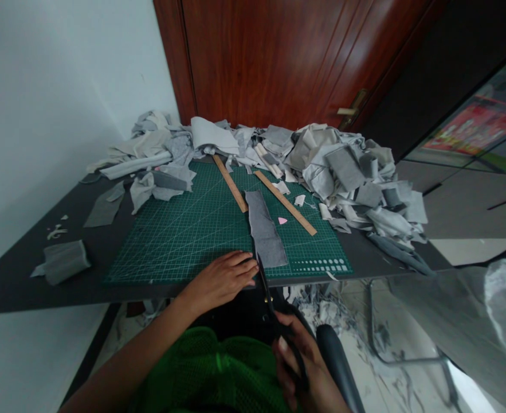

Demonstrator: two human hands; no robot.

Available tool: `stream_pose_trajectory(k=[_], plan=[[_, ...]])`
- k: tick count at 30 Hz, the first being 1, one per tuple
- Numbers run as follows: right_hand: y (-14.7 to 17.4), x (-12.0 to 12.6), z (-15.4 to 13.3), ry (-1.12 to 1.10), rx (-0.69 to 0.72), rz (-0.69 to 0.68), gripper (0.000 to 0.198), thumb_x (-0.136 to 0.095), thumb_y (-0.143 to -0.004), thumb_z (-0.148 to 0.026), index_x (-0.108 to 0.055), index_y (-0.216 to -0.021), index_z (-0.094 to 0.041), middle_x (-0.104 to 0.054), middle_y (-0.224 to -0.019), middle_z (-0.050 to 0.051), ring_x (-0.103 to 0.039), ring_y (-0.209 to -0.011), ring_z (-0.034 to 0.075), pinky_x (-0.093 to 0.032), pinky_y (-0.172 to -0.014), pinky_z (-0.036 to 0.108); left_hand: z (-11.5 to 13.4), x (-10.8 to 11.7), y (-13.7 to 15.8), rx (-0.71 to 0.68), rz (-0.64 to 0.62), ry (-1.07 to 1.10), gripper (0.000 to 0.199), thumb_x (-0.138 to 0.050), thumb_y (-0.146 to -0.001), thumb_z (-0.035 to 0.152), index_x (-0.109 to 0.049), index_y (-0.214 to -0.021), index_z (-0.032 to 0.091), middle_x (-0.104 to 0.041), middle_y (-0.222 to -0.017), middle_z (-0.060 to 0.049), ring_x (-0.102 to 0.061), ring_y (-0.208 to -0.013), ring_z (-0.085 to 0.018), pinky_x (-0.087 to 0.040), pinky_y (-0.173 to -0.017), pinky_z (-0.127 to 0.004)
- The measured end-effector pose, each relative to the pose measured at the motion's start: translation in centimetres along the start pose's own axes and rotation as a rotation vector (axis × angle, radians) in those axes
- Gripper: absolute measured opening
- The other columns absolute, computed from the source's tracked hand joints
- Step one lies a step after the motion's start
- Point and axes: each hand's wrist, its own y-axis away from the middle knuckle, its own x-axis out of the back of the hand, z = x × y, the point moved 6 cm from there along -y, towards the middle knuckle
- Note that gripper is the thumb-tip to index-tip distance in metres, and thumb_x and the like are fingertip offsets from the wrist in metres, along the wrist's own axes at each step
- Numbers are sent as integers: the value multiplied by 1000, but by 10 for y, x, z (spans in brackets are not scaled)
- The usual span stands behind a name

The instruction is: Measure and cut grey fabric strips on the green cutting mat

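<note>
- Soft, slightly rumpled strip of grey cloth point(267, 232), long and narrow with wavy edges, lying lengthwise near the right front of the gridded green mat point(184, 229).
- Black scissors point(266, 287), slim metal blades pointing away along the strip's lower left edge.
- Right hand point(302, 355): fingers curled around the scissors' handles, below the table's front edge.
- Left hand point(227, 278): fingers stretched forward, narrow gaps between them, tips beside the blades and the strip's edge; I cannot tell whether they pinch cloth.
- Two flat, straight, wood-coloured rulers point(286, 203) slant on either side of the strip's far end; a small pink triangular piece point(282, 220) lies just right of it.
- Crumpled grey and cream fabric scraps point(342, 160) heap along the back of the smooth dark table point(16, 258).
</note>
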Motion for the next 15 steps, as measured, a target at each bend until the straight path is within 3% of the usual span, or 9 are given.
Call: stream_pose_trajectory(k=[15], plan=[[-8, -9, 0, -18, 57, -15, 68, -79, -82, -59, -53, -134, -25, -55, -75, -8, -41, -39, 3, -34, -32, 14, -2, 2, 1, -11, 27, 14, 28, -52, -106, 27, -67, -129, 19, -73, -127, -7, -63, -125, -25, -51, -107, -42]])
